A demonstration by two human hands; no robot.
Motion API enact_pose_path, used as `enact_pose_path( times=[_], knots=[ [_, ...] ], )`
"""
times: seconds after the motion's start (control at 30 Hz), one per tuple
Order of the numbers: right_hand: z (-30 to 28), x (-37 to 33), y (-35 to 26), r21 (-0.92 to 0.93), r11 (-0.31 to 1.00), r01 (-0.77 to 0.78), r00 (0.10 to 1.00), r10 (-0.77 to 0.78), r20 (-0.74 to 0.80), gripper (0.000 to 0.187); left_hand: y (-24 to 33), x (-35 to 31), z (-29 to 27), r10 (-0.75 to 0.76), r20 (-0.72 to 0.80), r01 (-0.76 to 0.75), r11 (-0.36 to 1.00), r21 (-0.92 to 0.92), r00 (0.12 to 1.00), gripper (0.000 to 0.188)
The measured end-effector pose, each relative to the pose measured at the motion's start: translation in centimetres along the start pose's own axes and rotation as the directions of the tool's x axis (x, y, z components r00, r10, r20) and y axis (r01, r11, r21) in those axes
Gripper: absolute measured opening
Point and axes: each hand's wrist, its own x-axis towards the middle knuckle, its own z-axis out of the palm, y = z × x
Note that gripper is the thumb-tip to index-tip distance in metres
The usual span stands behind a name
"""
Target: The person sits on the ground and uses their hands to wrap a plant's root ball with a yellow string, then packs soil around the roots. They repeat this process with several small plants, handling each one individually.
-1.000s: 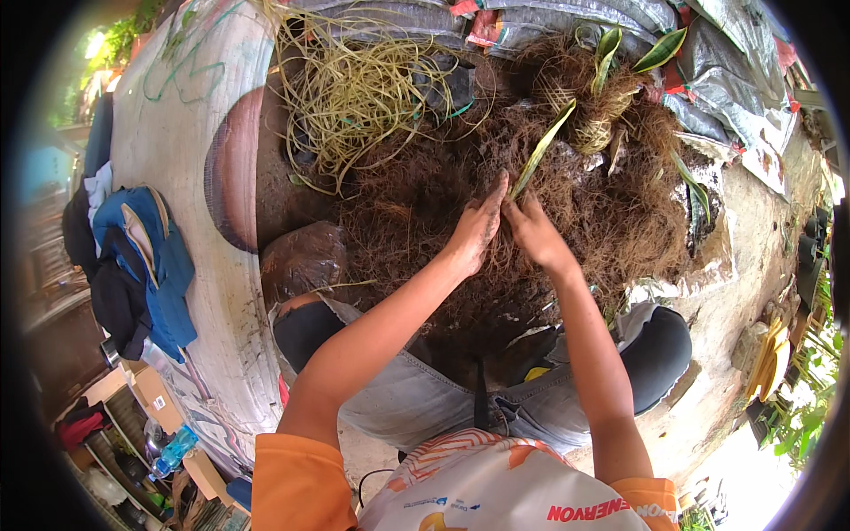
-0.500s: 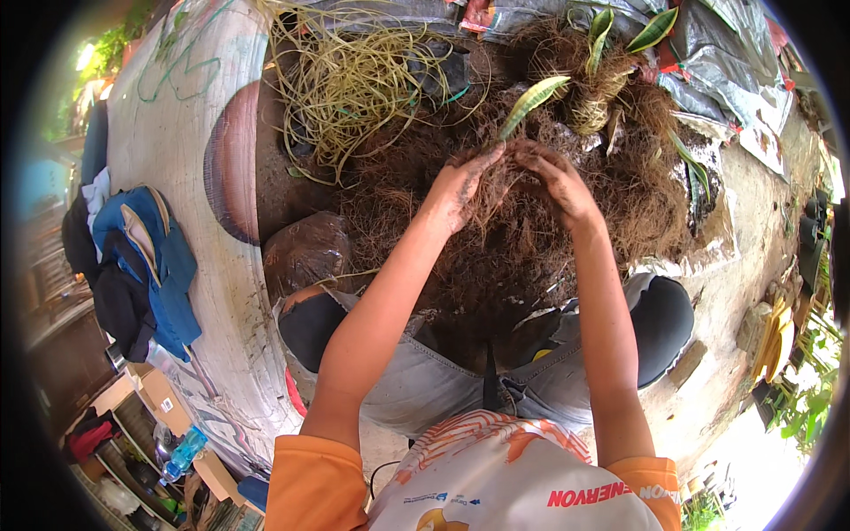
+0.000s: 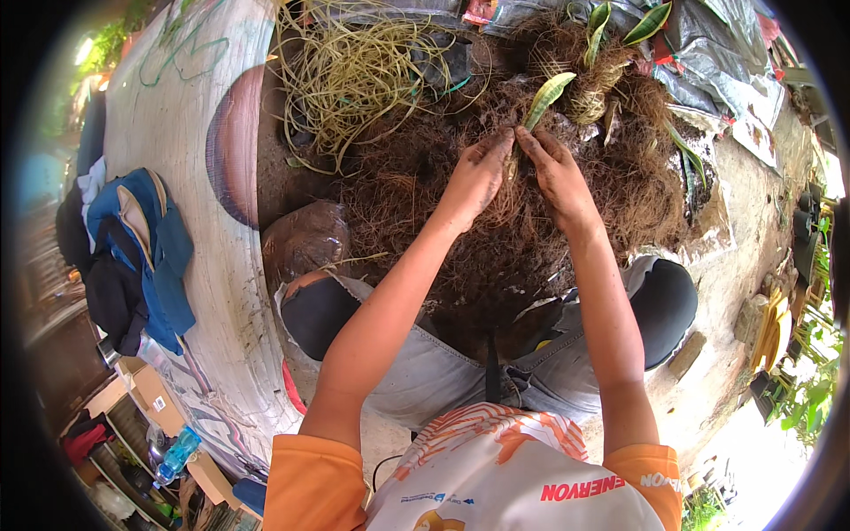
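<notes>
A small snake plant cutting (image 3: pixel 546 99) with a yellow-edged green leaf stands up between my hands, over a bed of brown coconut fibre (image 3: pixel 416 212) and dark soil. My left hand (image 3: pixel 482 174) is closed in a pinch at its base. From the other side, my right hand (image 3: pixel 558 177) pinches the same base with thumb and fingers. Soil coats the fingers of both hands. Fibres and roots hang below the fingertips. Just beyond lies a bundle wrapped in fibre (image 3: pixel 591 102), with more snake plant leaves (image 3: pixel 598 31) behind it.
A tangle of pale yellow-green plastic straps (image 3: pixel 354 84) lies far left, beside a black pot (image 3: pixel 443 60). A soil-filled plastic bag (image 3: pixel 307 239) sits near my left knee. Grey plastic sheeting (image 3: pixel 708 66) borders the far right. A blue bag (image 3: pixel 146 239) rests left, past the pale board (image 3: pixel 217 292).
My hands have drawn closer together and up to the leaf's base, from cupping the fibre below it. The leaf has shifted slightly right and stands more upright.
</notes>
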Motion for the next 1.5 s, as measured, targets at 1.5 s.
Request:
enact_pose_path(
  times=[1.5],
  knots=[
    [-5.9, 1.7, 15.9, -0.871, 0.459, -0.175, 0.947, -0.162, -0.276, 0.064, 5.9, 2.6, -8.5, 0.408, -0.084, -0.415, 0.871, -0.264, 0.909, 0.029]
  ],
)
